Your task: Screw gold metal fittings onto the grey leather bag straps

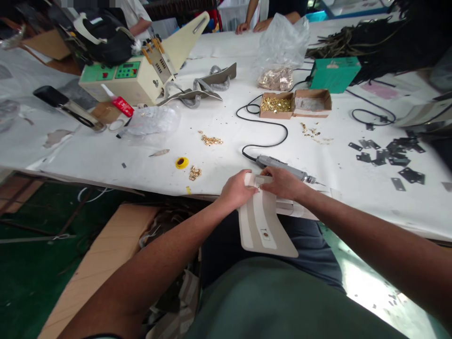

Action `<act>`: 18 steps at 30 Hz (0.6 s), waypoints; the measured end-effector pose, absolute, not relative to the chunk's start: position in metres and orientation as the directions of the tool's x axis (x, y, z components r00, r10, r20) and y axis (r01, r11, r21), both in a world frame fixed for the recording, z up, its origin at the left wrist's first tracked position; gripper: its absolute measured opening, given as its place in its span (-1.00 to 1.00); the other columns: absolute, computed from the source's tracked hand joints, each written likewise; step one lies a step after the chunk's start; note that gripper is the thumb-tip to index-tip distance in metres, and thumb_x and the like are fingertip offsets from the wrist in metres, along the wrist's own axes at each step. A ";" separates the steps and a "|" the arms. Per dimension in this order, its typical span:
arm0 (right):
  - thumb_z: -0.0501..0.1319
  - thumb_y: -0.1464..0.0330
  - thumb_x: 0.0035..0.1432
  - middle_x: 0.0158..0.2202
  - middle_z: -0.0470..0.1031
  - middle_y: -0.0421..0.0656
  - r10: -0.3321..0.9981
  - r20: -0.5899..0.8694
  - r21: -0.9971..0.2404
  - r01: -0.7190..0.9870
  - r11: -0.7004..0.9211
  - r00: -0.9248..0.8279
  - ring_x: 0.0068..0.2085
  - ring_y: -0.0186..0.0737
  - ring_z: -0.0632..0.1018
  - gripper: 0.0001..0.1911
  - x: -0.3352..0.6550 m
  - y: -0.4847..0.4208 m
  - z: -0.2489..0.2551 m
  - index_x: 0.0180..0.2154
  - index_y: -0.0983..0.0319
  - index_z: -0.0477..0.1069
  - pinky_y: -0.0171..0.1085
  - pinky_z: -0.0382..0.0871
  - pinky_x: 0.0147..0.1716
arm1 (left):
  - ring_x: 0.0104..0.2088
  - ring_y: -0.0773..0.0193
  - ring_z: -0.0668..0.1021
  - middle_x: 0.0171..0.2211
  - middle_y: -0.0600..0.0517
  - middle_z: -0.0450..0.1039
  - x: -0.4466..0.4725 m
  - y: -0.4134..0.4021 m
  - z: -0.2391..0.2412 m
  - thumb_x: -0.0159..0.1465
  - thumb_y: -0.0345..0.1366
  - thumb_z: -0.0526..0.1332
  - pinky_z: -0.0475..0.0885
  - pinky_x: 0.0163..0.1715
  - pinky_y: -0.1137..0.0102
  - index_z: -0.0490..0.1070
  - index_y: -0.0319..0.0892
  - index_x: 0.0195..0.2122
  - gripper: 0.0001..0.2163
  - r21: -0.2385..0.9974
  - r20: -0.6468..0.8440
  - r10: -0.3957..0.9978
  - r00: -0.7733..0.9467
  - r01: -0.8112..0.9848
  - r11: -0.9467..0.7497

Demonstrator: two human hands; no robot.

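Observation:
A flat beige panel with paler strips and a small metal fitting hangs over the table's front edge toward my lap. My left hand grips its upper left edge, the thumb pressed on the face. On the upper right, my right hand pinches the same panel; whether a small part lies under its fingertips is too small to tell. Just behind my right hand lies a grey electric screwdriver with its bit pointing right. Small gold-coloured metal pieces and a yellow round container sit left of my hands.
Cardboard boxes with gold fittings stand farther back, near a green power box. Dark metal plates are scattered at right. A control machine stands back left. Another person's hands rest across the table.

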State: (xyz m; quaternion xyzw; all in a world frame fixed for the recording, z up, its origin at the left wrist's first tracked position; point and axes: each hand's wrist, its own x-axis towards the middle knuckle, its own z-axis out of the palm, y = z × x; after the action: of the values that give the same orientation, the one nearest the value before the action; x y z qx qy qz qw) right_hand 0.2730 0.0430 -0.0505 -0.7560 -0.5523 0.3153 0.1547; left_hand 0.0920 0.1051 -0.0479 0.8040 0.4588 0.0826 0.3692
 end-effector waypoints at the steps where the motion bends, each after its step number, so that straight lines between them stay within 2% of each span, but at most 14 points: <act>1: 0.34 0.27 0.07 -0.23 0.59 -0.15 0.931 -0.311 -0.582 0.736 -0.346 0.192 -0.21 -0.11 0.56 -0.70 0.273 0.043 -0.051 -0.11 0.16 0.50 -0.25 0.32 -0.31 | 0.12 -0.01 0.59 0.17 -0.13 0.54 0.091 0.105 -0.048 0.15 -0.30 0.46 0.51 0.09 0.19 0.35 -0.11 0.29 -0.35 0.657 -0.178 0.811 0.557 0.681 -0.323; 3: 0.34 0.28 0.06 -0.24 0.59 -0.16 0.928 -0.323 -0.582 0.735 -0.349 0.185 -0.22 -0.11 0.56 -0.70 0.273 0.044 -0.051 -0.12 0.15 0.51 -0.25 0.32 -0.32 | 0.18 -0.04 0.55 0.28 -0.16 0.41 0.088 0.103 -0.049 0.12 -0.27 0.49 0.50 0.13 0.13 0.21 -0.08 0.39 -0.19 0.626 -0.105 0.834 0.541 0.688 -0.367; 5: 0.33 0.29 0.07 -0.24 0.59 -0.16 0.927 -0.330 -0.586 0.731 -0.350 0.178 -0.23 -0.11 0.56 -0.70 0.273 0.046 -0.051 -0.11 0.15 0.51 -0.24 0.32 -0.32 | 0.21 -0.05 0.50 0.28 -0.15 0.36 0.084 0.102 -0.050 0.10 -0.26 0.52 0.50 0.14 0.11 0.26 -0.05 0.36 -0.20 0.595 0.013 0.829 0.558 0.662 -0.455; 7: 0.33 0.29 0.07 -0.23 0.60 -0.15 0.929 -0.325 -0.590 0.730 -0.346 0.178 -0.22 -0.10 0.57 -0.69 0.273 0.046 -0.051 -0.09 0.14 0.52 -0.24 0.33 -0.31 | 0.22 -0.04 0.47 0.23 -0.10 0.41 0.081 0.100 -0.053 0.10 -0.30 0.52 0.46 0.18 0.11 0.44 -0.03 0.21 -0.38 0.552 0.152 0.776 0.612 0.599 -0.581; 9: 0.34 0.29 0.08 -0.20 0.60 -0.14 0.932 -0.314 -0.591 0.730 -0.342 0.182 -0.18 -0.08 0.58 -0.69 0.273 0.047 -0.051 -0.09 0.14 0.52 -0.24 0.34 -0.29 | 0.20 -0.01 0.46 0.15 -0.05 0.49 0.079 0.100 -0.057 0.15 -0.34 0.48 0.42 0.21 0.10 0.59 -0.04 -0.02 -0.65 0.501 0.245 0.688 0.683 0.519 -0.693; 12: 0.36 0.27 0.09 -0.18 0.61 -0.14 0.936 -0.301 -0.598 0.730 -0.332 0.179 -0.16 -0.06 0.59 -0.69 0.272 0.046 -0.051 -0.09 0.14 0.52 -0.23 0.37 -0.26 | 0.14 0.02 0.48 0.03 -0.02 0.58 0.079 0.101 -0.063 0.26 -0.34 0.41 0.42 0.15 0.10 0.65 -0.05 -0.24 -0.93 0.470 0.283 0.598 0.750 0.435 -0.768; 18: 0.38 0.26 0.12 -0.20 0.64 -0.12 0.947 -0.270 -0.609 0.731 -0.307 0.173 -0.17 -0.03 0.61 -0.71 0.272 0.045 -0.052 -0.09 0.15 0.53 -0.20 0.44 -0.23 | 0.08 0.10 0.53 -0.04 0.04 0.63 0.077 0.103 -0.072 0.27 -0.31 0.43 0.39 0.13 0.14 0.65 -0.03 -0.24 -0.94 0.543 0.271 0.628 0.729 0.423 -0.725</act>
State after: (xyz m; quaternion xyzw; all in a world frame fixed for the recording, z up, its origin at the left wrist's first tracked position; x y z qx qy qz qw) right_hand 0.2722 0.0446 -0.0519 -0.7461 -0.5624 0.3116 0.1730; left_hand 0.0772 0.1033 -0.0725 0.9012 0.2916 0.2246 0.2288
